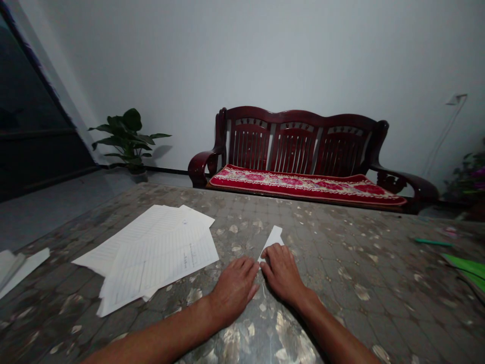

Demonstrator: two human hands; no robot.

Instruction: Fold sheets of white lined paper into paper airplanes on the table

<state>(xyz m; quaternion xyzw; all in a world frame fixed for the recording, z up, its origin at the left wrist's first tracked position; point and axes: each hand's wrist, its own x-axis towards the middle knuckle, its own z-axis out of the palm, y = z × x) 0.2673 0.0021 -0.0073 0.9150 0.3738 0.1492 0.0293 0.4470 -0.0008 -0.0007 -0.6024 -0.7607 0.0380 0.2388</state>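
Pressing point: our right hand (pixel 282 269) lies over the lower part of a white paper strip (pixel 274 236), fingers curled; we can't tell if it's pinching or just bearing down.
Left hand: our left hand (pixel 235 284) lies palm-down, fingers close together, tips at the strip's near end. Contact looks likely; can't confirm we have hold of anything.
Strip location: on the patterned tabletop (pixel 326 247), ahead of us, right of the loose lined sheets (pixel 159 263). Far end pokes out past our right fingers, angled away; near end mostly hidden.
Handling: we'd judge it very light, thin, a bit stiffer if layered. Creases and tears easily; may skate on a smooth top.
Where to hold: flat fingertips on the body, light thumb-and-finger pinch at an edge. We'd avoid tugging the narrow end.
Right side: green pen (pixel 434 242) well apart from our hands.
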